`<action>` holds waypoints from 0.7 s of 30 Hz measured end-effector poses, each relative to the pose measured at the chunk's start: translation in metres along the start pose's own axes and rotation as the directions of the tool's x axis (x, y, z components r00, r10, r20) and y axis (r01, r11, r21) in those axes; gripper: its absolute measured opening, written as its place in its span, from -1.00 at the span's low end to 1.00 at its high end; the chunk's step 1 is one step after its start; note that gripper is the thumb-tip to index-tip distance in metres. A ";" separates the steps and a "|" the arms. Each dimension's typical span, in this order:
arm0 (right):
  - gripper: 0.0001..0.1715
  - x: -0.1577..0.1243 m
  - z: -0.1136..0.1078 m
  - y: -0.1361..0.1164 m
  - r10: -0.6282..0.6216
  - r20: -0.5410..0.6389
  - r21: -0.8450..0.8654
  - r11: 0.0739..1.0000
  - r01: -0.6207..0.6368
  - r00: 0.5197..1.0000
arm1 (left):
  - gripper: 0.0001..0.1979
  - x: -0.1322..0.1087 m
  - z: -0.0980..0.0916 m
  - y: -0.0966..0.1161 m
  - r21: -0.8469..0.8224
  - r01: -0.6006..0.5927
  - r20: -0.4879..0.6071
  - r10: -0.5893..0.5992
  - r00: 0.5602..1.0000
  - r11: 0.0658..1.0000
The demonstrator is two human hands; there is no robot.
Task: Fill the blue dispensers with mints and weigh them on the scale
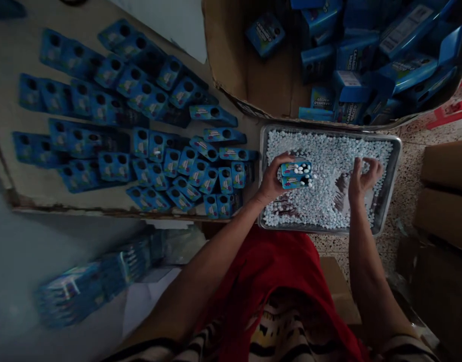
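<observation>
My left hand (pixel 272 180) is closed around two small blue candy boxes (pixel 291 181), side by side, over the left part of a metal tray (pixel 390 187). Small white candies (pixel 304 170) lie at the openings on the boxes' upper faces. Pale white-blue candies (pixel 321 146) cover most of the tray. Above its right side hovers my right hand (pixel 363 176), fingers curved and thumb apart, with nothing visible in its grasp. Close to it, a bare patch of tray bottom (pixel 343 193) shows among the candies.
Many blue boxes with round dark holes (pixel 187 161) stand in groups on the table (pixel 4 115) at left. Behind the tray, a large cardboard carton (pixel 231 65) contains more blue boxes (pixel 352 55). Brown cartons (pixel 446 168) are stacked at right. Wrapped blue packs (pixel 80 286) lie lower left.
</observation>
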State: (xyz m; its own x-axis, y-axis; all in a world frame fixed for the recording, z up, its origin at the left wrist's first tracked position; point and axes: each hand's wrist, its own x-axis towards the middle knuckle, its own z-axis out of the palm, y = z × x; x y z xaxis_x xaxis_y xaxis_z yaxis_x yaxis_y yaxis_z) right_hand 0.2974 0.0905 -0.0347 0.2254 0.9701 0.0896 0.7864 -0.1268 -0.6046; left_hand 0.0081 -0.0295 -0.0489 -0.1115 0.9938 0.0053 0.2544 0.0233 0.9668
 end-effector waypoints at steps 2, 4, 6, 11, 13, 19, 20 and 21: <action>-0.27 0.015 0.025 0.010 -0.043 0.031 -0.155 0.987 0.048 0.999 | -0.23 -0.005 -0.001 -0.002 0.022 0.047 0.011 -0.047 0.999 0.999; -0.09 0.018 0.052 0.007 -0.039 0.083 -0.255 0.965 0.059 0.996 | -0.20 -0.009 -0.005 0.000 0.041 0.048 0.018 -0.049 0.999 0.998; -0.03 0.008 0.074 -0.005 -0.039 0.109 -0.281 0.957 0.069 0.993 | -0.17 -0.012 -0.011 0.004 0.086 0.039 0.003 -0.039 0.999 0.996; -0.55 -0.042 0.088 -0.036 -0.089 0.349 -0.046 0.993 0.112 0.933 | -0.26 -0.017 -0.027 0.021 0.232 0.115 0.055 -0.131 0.990 0.966; -0.64 -0.058 0.081 -0.044 0.071 0.454 0.094 0.988 -0.127 0.888 | -0.26 -0.019 -0.031 0.024 0.294 0.170 0.033 -0.188 0.982 0.940; -0.55 -0.084 0.038 -0.081 0.203 0.736 0.626 0.159 -0.763 0.646 | -0.28 -0.024 -0.035 0.026 0.472 0.143 -0.012 -0.156 0.988 0.870; -0.56 -0.087 0.031 -0.090 0.132 0.727 0.670 0.081 -0.738 0.674 | -0.28 -0.024 -0.035 0.026 0.470 0.143 -0.005 -0.159 0.987 0.871; -0.56 -0.090 0.024 -0.099 0.063 0.701 0.708 0.050 -0.704 0.710 | -0.27 -0.024 -0.034 0.027 0.455 0.152 0.000 -0.171 0.985 0.878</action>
State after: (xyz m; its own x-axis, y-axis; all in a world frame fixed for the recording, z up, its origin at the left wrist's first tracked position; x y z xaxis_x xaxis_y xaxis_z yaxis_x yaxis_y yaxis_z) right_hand 0.1854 0.0208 -0.0016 -0.1940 0.8258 -0.5295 -0.5267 -0.5431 -0.6540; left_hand -0.0146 -0.0566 -0.0148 -0.1529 0.9752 -0.1599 0.6431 0.2210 0.7332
